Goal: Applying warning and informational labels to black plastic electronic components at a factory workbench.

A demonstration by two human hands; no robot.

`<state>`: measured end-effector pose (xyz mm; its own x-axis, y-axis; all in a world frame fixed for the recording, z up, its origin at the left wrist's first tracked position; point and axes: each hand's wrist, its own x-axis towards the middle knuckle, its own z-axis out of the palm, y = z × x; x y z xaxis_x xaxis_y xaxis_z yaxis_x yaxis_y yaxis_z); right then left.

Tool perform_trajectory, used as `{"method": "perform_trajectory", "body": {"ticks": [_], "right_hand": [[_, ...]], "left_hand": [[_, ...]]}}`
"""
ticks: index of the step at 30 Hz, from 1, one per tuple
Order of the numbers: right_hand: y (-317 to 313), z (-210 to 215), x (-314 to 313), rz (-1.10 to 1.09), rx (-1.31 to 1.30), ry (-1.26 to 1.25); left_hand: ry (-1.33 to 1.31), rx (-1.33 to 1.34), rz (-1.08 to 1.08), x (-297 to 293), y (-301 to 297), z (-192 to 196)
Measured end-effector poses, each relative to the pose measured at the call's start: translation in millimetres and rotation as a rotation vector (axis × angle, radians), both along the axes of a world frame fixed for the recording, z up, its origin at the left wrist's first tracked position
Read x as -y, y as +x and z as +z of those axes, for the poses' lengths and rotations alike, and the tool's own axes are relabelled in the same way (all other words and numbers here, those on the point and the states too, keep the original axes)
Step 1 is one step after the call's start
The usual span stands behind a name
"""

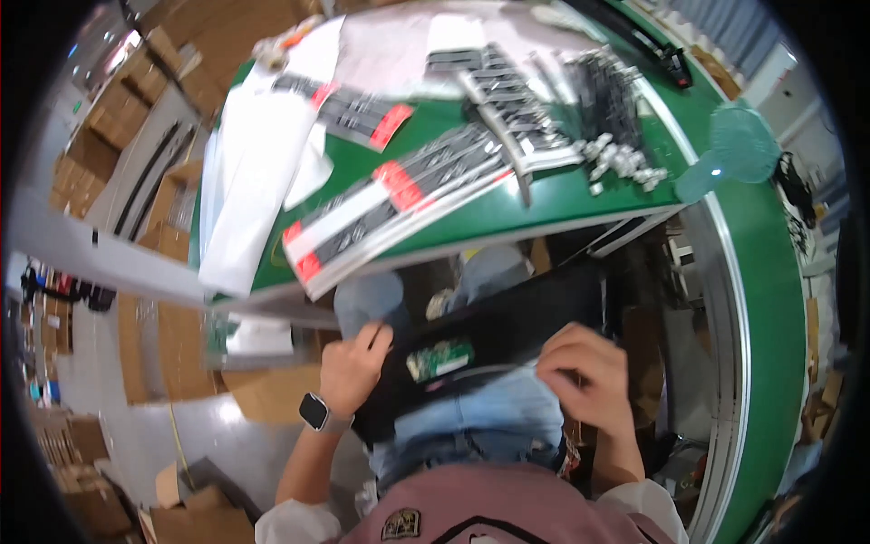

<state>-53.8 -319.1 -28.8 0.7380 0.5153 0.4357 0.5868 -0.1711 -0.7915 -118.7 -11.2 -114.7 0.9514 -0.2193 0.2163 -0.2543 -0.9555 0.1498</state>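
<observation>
Across my lap lies a flat black panel [517, 317], tilted, with a small green circuit board [440, 361] on its face. My left hand [353, 367], with a watch on the wrist, is closed at the panel's left edge; whatever its fingers pinch is hidden. My right hand [587, 376] is slightly blurred, its fingers curled in over the panel's right part. A thin pale cable [489, 370] runs from near the board toward that hand. I cannot make out whether the fingers hold its end.
Ahead stands a green-topped table [435, 227] with flat grey-and-red packaged strips [390, 199], white sheets [249, 172] and a bundle of black cables with white connectors [621, 159]. A translucent teal container [739, 150] sits at right. Cardboard boxes [149, 349] stand on the left.
</observation>
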Motion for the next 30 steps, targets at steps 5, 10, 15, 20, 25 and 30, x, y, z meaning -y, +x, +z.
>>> {"method": "perform_trajectory", "body": {"ticks": [5,10,15,20,25,30], "right_hand": [[-10.1,4.6,-10.9,-0.048,-0.176,0.340],[-6.7,-5.4,-43.3,0.060,-0.467,0.352],[-16.7,-16.5,-55.3,0.183,-0.741,0.271],[-25.2,-18.7,-64.3,0.200,-0.768,0.185],[-31.4,-12.1,-73.9,0.038,-0.714,-0.019],[-27.3,-19.3,-72.2,0.018,-0.584,-0.094]], "left_hand": [[0.026,0.303,-0.130,4.9,-21.2,48.9],[-0.087,0.239,-0.053,23.0,-59.3,44.7],[-0.897,-0.063,0.049,10.5,-82.2,61.6],[-1.088,-0.032,0.157,8.1,-87.7,50.6],[-1.078,0.061,0.123,11.5,-84.9,43.6],[-0.797,0.101,0.156,14.7,-79.1,43.2]]}}
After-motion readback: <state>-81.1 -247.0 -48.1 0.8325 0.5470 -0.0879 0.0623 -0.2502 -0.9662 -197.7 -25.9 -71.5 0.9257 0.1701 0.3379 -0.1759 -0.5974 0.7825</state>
